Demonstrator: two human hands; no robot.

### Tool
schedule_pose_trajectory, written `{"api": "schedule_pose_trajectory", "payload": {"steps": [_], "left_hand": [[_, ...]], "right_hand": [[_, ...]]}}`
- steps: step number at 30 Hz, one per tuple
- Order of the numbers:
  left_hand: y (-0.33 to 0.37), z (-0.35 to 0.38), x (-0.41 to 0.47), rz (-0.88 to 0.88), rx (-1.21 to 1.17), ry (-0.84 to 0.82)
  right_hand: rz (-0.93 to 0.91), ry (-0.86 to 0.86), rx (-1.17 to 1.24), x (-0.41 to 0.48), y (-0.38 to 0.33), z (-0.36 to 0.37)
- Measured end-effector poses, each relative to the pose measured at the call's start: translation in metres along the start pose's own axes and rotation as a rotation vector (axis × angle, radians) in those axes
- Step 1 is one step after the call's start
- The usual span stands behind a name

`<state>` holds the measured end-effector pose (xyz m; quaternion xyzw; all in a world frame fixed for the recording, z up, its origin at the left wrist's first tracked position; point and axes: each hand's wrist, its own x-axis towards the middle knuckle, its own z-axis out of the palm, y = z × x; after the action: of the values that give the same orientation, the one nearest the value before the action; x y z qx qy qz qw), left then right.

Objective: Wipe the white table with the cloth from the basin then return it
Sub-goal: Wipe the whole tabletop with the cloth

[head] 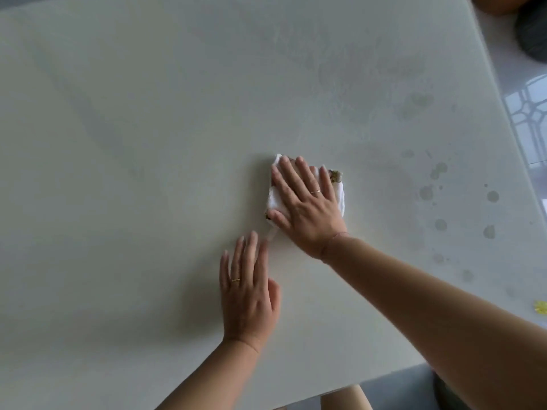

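Note:
A folded white cloth (339,193) with a green and brown pattern at its corners lies on the white table (148,143), near the middle. My right hand (305,202) presses flat on top of it, fingers straight and spread, covering most of it. My left hand (248,288) rests flat on the bare tabletop just below and left of the cloth, fingers straight, holding nothing. The basin is out of view.
Damp smears and several water drops (438,173) mark the table's right side. The table's right edge (503,113) borders a glossy tiled floor. A dark round object (532,31) sits at the top right. A wooden chair top (343,399) shows below the near edge.

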<state>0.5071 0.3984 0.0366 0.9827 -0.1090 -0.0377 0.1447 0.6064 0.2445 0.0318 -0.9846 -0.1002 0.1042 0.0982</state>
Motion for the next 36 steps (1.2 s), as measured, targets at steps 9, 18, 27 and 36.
{"api": "schedule_pose_trajectory", "payload": {"steps": [9,18,27,36], "left_hand": [[-0.022,-0.018,0.174,-0.228,-0.011,0.152],[-0.045,-0.001,0.196,-0.303,0.071,0.105],[-0.040,-0.006,0.198,-0.331,0.070,0.098],[-0.040,-0.007,0.199,-0.336,0.079,0.079]], "right_hand": [[0.754,0.124,0.126,0.043,0.033,-0.010],[-0.081,0.064,-0.098,0.067,0.048,-0.015],[0.448,0.160,0.044,0.116,0.018,-0.014],[0.153,0.072,-0.062,0.158,0.098,-0.043]]}}
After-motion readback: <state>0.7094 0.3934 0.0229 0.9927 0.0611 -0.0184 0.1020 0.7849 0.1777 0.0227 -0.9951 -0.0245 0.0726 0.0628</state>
